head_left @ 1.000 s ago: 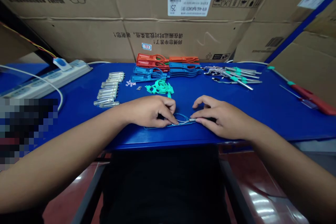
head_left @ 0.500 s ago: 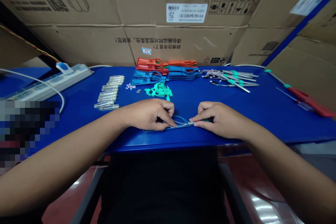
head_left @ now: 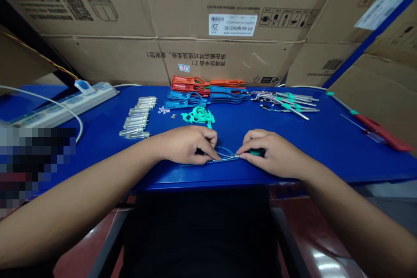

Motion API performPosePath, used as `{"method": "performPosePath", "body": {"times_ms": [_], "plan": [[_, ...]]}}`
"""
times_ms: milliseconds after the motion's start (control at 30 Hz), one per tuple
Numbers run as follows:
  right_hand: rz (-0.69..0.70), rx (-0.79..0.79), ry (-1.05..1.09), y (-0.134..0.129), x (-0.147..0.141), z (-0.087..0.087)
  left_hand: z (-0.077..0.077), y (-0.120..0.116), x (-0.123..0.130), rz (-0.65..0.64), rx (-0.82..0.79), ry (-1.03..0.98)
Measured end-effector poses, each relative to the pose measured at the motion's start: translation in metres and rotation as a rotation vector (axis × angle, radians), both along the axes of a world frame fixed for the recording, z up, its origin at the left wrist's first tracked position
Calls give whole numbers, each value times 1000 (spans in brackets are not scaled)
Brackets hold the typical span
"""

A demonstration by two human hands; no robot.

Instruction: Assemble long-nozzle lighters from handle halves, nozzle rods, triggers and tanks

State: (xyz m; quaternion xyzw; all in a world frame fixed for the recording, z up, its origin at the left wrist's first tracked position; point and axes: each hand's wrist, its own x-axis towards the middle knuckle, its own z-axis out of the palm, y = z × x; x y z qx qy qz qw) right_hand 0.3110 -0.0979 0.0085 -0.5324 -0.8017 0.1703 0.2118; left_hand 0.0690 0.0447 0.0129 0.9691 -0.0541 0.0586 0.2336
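Note:
A thin blue wire loop (head_left: 224, 156) lies on the blue workbench (head_left: 319, 156) near its front edge, between my hands. My left hand (head_left: 187, 145) pinches the loop's near end with its fingertips. My right hand (head_left: 270, 154) holds a small green-and-metal part (head_left: 256, 152) whose metal tip (head_left: 235, 155) meets the wire. Its fingers hide most of the green piece. The exact join between tip and wire is too small to make out.
Farther back lie red and blue plastic handles (head_left: 205, 93), a green plastic pile (head_left: 198, 116), clear tubes (head_left: 135, 117) and wired metal probes (head_left: 283, 102). A power strip (head_left: 65, 106) sits at the left, and a red-handled screwdriver (head_left: 381, 132) at the right. Cardboard boxes (head_left: 224, 52) stand behind.
The view has tilted, so the bench sits lower in the picture. My hands stay close together at the wire, still holding it and the small part.

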Motion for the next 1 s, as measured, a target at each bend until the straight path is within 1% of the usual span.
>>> {"method": "performPosePath", "body": {"times_ms": [233,433,633,833,933,1000], "plan": [[0,48,-130,4,-7,1,2,0,1,17,51,9],[-36,28,-37,4,-7,-3,3,9,-2,188,2,-75],[-47,27,-24,1,-9,-5,0,12,0,197,-25,-24],[-36,13,-35,3,-7,-8,6,4,-1,265,25,-27],[-37,17,-37,5,-6,-10,6,4,-2,302,48,44],[-38,20,-37,5,-6,-10,5,6,-3,290,49,99]]}}
